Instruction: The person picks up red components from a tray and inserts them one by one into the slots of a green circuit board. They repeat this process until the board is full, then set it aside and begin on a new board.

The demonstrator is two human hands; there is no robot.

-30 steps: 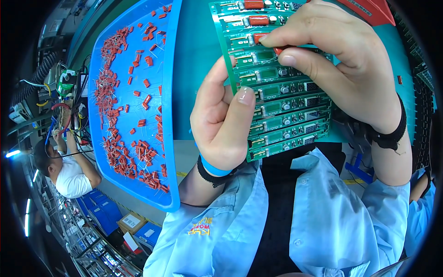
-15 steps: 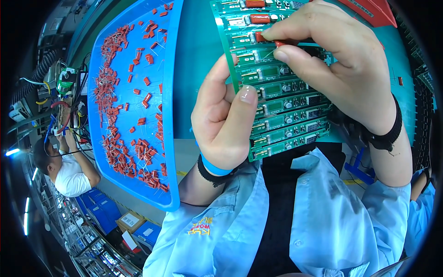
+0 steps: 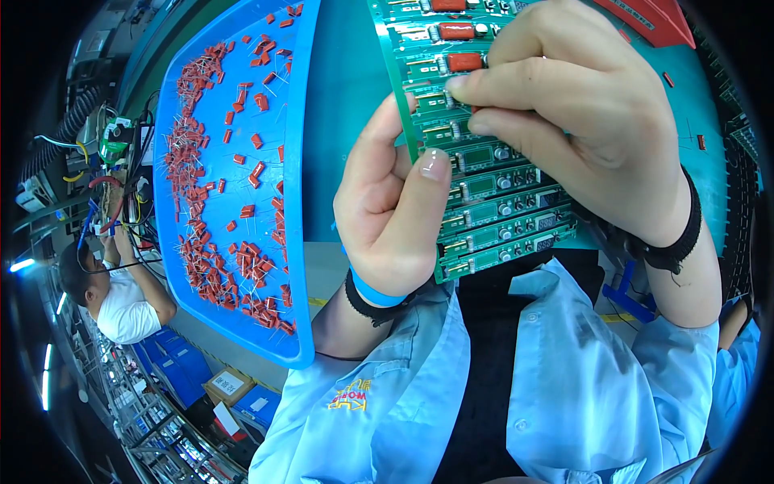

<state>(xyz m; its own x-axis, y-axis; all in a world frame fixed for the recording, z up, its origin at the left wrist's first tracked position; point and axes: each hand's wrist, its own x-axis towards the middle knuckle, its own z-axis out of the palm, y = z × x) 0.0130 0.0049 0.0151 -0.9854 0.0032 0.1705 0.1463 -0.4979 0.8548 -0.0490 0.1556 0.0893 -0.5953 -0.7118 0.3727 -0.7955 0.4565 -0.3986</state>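
My left hand (image 3: 393, 222) grips the left edge of a green circuit board panel (image 3: 477, 156), thumb on top and fingers underneath. The panel is made of several matching strips with small parts on them. On the third strip from the top lies a red film capacitor (image 3: 465, 62), with similar ones on the strips above. Over the fourth strip my right hand (image 3: 584, 121) is closed in a pinch. A sliver of red between its thumb and forefinger is a capacitor, mostly hidden by the fingers.
Left of the panel is a blue tray (image 3: 304, 177) with many loose red capacitors (image 3: 256, 175). A red bin (image 3: 649, 20) stands at the upper right. Stray capacitors (image 3: 701, 143) lie on the green mat (image 3: 701, 97). A person in white (image 3: 129, 306) works at the far left.
My right hand has moved down from the third strip to the fourth, leaving a red capacitor lying on the third. My left hand keeps its hold.
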